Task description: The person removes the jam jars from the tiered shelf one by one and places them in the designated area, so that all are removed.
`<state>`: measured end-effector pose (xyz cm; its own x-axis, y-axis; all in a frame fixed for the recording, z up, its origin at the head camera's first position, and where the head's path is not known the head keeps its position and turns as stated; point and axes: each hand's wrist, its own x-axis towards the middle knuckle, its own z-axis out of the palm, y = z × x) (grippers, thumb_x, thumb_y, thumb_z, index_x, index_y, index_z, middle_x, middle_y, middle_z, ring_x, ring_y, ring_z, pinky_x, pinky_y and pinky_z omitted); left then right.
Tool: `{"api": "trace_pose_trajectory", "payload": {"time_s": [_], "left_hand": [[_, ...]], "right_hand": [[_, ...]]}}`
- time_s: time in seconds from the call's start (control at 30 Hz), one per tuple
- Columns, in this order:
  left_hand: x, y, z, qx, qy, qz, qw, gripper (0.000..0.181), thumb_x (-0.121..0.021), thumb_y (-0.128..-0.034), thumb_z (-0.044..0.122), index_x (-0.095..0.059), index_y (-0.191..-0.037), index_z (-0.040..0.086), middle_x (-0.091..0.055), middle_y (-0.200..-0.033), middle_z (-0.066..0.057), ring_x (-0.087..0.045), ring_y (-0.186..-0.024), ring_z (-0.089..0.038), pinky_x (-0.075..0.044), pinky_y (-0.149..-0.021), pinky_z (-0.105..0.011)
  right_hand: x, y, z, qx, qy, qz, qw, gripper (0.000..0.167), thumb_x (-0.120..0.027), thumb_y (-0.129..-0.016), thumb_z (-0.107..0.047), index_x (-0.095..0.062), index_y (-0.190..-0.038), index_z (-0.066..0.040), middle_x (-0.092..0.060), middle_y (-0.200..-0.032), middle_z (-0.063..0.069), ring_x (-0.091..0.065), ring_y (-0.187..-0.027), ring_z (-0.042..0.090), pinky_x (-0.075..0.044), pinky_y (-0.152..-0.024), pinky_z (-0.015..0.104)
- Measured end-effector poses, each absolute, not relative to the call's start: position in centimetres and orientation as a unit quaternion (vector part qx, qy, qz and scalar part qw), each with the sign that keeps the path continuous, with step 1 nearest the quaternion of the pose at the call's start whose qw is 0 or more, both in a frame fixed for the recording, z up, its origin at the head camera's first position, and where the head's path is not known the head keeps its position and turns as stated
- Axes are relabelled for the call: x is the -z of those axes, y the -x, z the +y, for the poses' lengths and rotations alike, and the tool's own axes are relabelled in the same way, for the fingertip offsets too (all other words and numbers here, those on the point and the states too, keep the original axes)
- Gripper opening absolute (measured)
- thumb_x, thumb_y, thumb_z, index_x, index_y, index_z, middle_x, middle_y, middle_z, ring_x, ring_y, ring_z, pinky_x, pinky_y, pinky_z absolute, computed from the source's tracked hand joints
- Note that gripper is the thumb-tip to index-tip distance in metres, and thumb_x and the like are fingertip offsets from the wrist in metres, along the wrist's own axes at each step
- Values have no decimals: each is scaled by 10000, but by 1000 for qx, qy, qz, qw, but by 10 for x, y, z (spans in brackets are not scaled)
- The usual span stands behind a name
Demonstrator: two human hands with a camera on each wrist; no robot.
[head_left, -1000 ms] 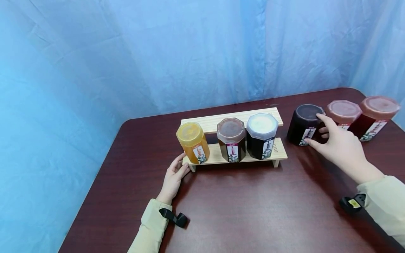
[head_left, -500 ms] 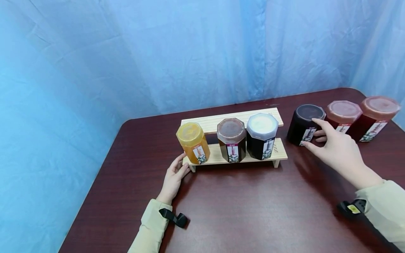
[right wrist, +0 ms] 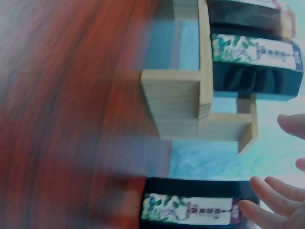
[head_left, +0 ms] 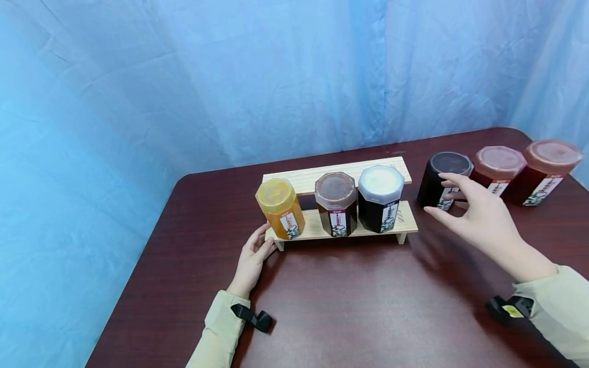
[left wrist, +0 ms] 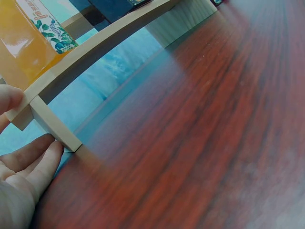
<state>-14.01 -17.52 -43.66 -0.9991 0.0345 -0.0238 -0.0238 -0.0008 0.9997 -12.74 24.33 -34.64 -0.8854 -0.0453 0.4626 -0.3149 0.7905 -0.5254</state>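
**Right hand at the dark jar, nothing gripped; left hand on the rack**

Watching remotely. The dark jar (head_left: 430, 184) stands upright on the table (head_left: 331, 306), just right of the wooden rack (head_left: 306, 181) and apart from it. The right hand (head_left: 485, 220) is in front of it, thumb and fingers spread wide, holding nothing. Can't tell from my views whether a fingertip brushes the jar.

The left hand (head_left: 250, 255) has the rack's left end, thumb and fingers narrow around the board and leg.

Handling, my guess: the jar looks full, so heavy for its size. Walls look stiff and smooth, likely slick; can't tell glass from plastic. I'd take it round the body below the lid, not by the lid alone. The rack looks light and rigid; best held at its ends.

Lower tier, left to right: yellow jar (head_left: 279, 212), brown-lidded jar (head_left: 337, 207), white-lidded jar (head_left: 381, 199). Right of the dark jar, close by: small red jar (head_left: 499, 158), then large red jar (head_left: 549, 161), so I see less finger room that side.

Table is dark red wood grain with a glossy sheen. Blue curtain (head_left: 276, 87) hangs behind and left.
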Motion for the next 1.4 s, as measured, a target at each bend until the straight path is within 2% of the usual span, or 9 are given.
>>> {"api": "trace_pose_trajectory", "payload": {"time_s": [0.07,0.2,0.5,0.67,0.77,0.97,1.13,1.3,1.4], "left_hand": [[437,140,-176,-705,-4,709,19,473,-512,-963,56,-384,-1416,6,-494,-1281,-236,-569,-1026,-60,-489,-902,-226],[437,139,-176,-699,-4,715,19,477,-518,-964,71,-383,-1417,10,-507,-1262,-219,-569,-1021,-58,-487,-903,-225],[437,140,-175,-703,-3,711,20,472,-515,-964,65,-390,-1416,18,-508,-1261,-226,-577,-1020,-68,-494,-893,-227],[436,140,-175,-707,-5,707,19,468,-506,-962,45,-390,-1415,16,-507,-1260,-233,-581,-1008,-59,-497,-884,-224],[436,140,-175,-708,-6,706,19,468,-503,-963,42,-388,-1416,15,-502,-1265,-235,-580,-1012,-60,-497,-886,-224],[436,140,-175,-707,-8,707,20,470,-502,-964,46,-384,-1417,12,-493,-1279,-243,-576,-1026,-67,-495,-890,-225],[436,140,-175,-706,-9,708,19,472,-506,-966,58,-380,-1417,6,-496,-1276,-239,-576,-1025,-61,-494,-891,-223],[436,140,-175,-709,-8,705,19,469,-500,-964,41,-381,-1415,4,-494,-1274,-238,-579,-1011,-51,-496,-885,-221],[436,139,-175,-711,-6,703,19,468,-498,-961,31,-383,-1414,3,-489,-1277,-238,-578,-1010,-53,-497,-885,-220]], "right_hand": [[344,127,240,-319,-106,-914,225,679,-823,-709,-174,-527,-1311,-72,-620,-1143,178,-343,-831,-310,-284,-712,-72],[338,125,232,-326,-122,-906,239,684,-837,-674,-136,-543,-1285,-53,-613,-1167,169,-342,-868,-295,-304,-722,-62],[330,125,219,-351,-157,-891,241,785,-859,-624,-87,-511,-1328,-89,-577,-1205,165,-483,-1017,-67,-293,-824,-49],[326,126,211,-357,-164,-891,228,805,-867,-621,-91,-499,-1336,-94,-545,-1242,144,-542,-1050,174,-283,-854,-55],[324,127,208,-357,-174,-890,222,808,-869,-622,-96,-492,-1337,-81,-539,-1234,150,-547,-1049,271,-386,-916,48],[324,130,201,-353,-188,-890,220,832,-886,-597,-104,-491,-1329,-63,-539,-1223,141,-526,-1068,249,-346,-909,16],[325,131,197,-345,-207,-889,220,834,-886,-600,-126,-488,-1331,-81,-541,-1207,124,-498,-1080,243,-374,-904,112],[331,134,195,-340,-230,-883,229,858,-892,-576,-135,-490,-1332,-78,-527,-1228,133,-471,-1039,234,-330,-854,117],[333,134,194,-331,-234,-884,232,849,-891,-575,-150,-498,-1324,-75,-524,-1232,131,-446,-988,202,-347,-820,216]]}}
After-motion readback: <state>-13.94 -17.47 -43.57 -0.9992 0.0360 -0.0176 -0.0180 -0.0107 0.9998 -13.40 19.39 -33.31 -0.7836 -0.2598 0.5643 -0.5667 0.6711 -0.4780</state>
